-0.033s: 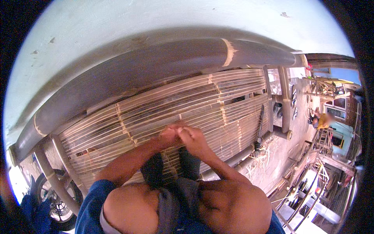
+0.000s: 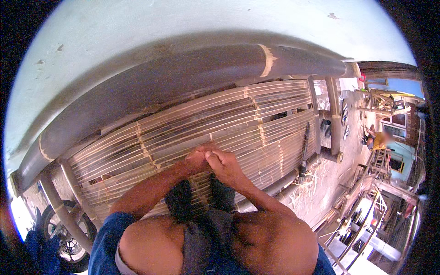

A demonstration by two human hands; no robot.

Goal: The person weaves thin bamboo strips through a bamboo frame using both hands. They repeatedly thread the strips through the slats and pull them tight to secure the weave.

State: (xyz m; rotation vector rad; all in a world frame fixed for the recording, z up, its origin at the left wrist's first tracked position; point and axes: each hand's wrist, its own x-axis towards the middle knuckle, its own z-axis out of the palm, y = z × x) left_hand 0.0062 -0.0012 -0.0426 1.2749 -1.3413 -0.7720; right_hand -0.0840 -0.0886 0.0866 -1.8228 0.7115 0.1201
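My left hand (image 2: 198, 157) and my right hand (image 2: 224, 168) meet above the middle of a slatted bamboo bench (image 2: 169, 133). Both are closed, with the right thumb and curled fingers pressed against the left hand. Whatever they may hold between them is hidden. Thin pale slats run lengthwise under my hands, tied by several crosspieces with gaps here and there. To the right, a long dark-bladed knife (image 2: 306, 142) lies across the slats, its handle toward the bench's near edge. My knees and dark-clad lap are just below my hands.
A thick dark bamboo pole (image 2: 183, 78) forms the far rail, against a pale wall (image 2: 220, 20). Bamboo shavings (image 2: 309, 185) litter the floor at right. A motorcycle wheel (image 2: 68, 238) stands at lower left. Farther right sits a person in yellow (image 2: 379, 140), near bamboo frames (image 2: 382, 103).
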